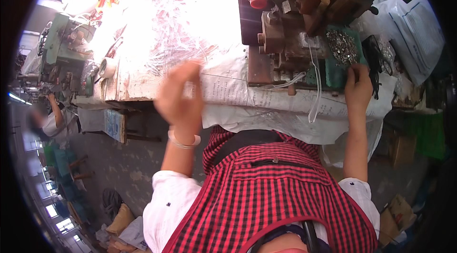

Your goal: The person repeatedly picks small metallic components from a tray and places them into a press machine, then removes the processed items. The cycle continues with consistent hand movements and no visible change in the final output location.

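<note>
1. The strip (319, 86), clear and looped, is draped over the near edge of the bench (223, 92), its long axis aligned near-to-far. It is set between the hands, closer to the right.
2. The left hand (180, 96) is blurred over the bench edge; its fingers appear partly curled, but whether anything is held cannot be told.
3. By the right hand (359, 86), thumb and fingers are brought close together at the near end of the tray (336, 76); whether a bit is pinched cannot be told.
4. The bits (342, 46) are heaped in the tray, just beyond the right fingertips and slightly left, well apart from the left hand.
5. The strip's far end is laid on the press (273, 34), left of the tray.
</note>
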`<state>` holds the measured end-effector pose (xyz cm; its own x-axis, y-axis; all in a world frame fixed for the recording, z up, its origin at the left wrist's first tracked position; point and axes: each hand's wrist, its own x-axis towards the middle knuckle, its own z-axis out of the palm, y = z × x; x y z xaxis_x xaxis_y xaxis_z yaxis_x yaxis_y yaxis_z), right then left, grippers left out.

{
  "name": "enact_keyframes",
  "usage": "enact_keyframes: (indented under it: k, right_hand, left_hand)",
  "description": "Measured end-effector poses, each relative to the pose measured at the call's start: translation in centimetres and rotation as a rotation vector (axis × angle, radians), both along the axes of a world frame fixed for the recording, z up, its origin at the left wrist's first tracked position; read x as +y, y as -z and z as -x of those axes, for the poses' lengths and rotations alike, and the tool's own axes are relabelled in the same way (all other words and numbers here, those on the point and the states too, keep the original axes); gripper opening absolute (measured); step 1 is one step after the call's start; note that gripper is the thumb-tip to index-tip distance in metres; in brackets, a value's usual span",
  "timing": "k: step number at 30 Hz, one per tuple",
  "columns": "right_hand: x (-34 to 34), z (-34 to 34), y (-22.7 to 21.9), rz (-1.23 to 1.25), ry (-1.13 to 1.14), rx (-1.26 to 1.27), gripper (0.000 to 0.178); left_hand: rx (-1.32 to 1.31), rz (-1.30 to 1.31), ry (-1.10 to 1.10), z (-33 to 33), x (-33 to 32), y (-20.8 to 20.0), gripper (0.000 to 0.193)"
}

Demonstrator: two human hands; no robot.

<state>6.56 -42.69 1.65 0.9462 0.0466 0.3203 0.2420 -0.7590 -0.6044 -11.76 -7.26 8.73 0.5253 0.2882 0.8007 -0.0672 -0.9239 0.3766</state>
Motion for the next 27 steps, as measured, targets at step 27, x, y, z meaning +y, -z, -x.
enact_keyframes:
  k: [27]
  right_hand:
    - [-0.3, 3.3, -2.4, -0.350, -0.123, -0.192, 0.018]
  left_hand:
    - [0.593, 0.645, -0.090, 1.8, 9.9, 7.0, 0.027]
